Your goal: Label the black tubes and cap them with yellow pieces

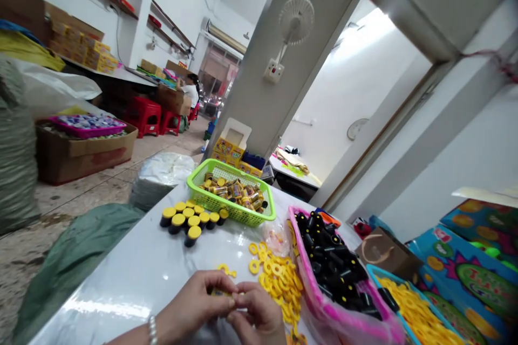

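My left hand (202, 297), with a bead bracelet on the wrist, is closed around a small gold-and-dark piece (220, 292), mostly hidden by the fingers. Beside it, my right hand (259, 310) is closed too, fingertips pinched against the same piece. Just beyond the hands lie a few loose yellow ring-ended plastic pieces (226, 269). A larger pile of these yellow pieces (279, 280) spreads to the right. Farther back, several black cylinders with yellow caps (193, 233) stand upright in a cluster. Gold-labelled small cylinders (238, 192) fill a green basket (253, 221).
A pink-rimmed basket (297, 237) holds black cylinders (332, 256); a blue basket (374, 272) of yellow parts stands beside it. Colourful boxes (465, 264) are stacked at right. The white table (133, 280) ends at left above a green sack (84, 259). Another person (191, 91) sits far back.
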`<state>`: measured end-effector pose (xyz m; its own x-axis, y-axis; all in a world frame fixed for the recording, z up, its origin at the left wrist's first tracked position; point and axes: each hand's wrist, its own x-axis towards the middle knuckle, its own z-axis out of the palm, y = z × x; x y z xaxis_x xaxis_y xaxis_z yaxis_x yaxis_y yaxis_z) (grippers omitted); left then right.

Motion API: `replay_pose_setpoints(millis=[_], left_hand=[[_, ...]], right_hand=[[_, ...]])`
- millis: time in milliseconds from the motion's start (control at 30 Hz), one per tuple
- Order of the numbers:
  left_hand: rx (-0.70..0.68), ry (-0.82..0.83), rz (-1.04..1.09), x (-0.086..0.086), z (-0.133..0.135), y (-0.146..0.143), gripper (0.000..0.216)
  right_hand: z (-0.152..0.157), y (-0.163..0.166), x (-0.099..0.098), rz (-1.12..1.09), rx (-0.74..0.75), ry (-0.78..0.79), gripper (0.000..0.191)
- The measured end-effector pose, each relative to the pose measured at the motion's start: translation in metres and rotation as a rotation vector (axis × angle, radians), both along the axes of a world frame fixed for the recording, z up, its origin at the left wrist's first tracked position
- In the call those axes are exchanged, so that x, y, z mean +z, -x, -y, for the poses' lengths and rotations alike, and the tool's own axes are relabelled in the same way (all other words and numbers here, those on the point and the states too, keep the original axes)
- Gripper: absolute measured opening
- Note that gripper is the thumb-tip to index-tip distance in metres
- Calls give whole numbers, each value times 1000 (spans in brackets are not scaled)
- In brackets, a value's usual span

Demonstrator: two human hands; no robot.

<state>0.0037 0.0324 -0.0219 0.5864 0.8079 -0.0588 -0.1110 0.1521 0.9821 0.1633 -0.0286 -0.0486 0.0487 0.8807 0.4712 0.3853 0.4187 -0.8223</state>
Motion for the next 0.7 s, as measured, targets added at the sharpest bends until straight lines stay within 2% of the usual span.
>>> replay_pose_setpoints(millis=[100,167,300,367,433,567,700], left_hand=[[-24,137,60,1,-1,-1,33],[-15,145,62,5,-2,0,38],[-25,108,93,14,-4,4,40],[-2,135,141,15,-8,5,39],[65,174,189,12,-13,5,33],[180,243,197,1,-24,4,20],[214,298,121,-2,-21,3,18]], right_hand=[[-6,1,5,-11,-38,87,22],[-9,3,15,8,-36,122,25],[-13,8,41,167,26,76,12],[-16,12,49,171,48,110,12],[-21,18,51,88,60,193,18],[-34,35,43,-102,36,307,25],[-47,46,46,-93,22,490,23]])
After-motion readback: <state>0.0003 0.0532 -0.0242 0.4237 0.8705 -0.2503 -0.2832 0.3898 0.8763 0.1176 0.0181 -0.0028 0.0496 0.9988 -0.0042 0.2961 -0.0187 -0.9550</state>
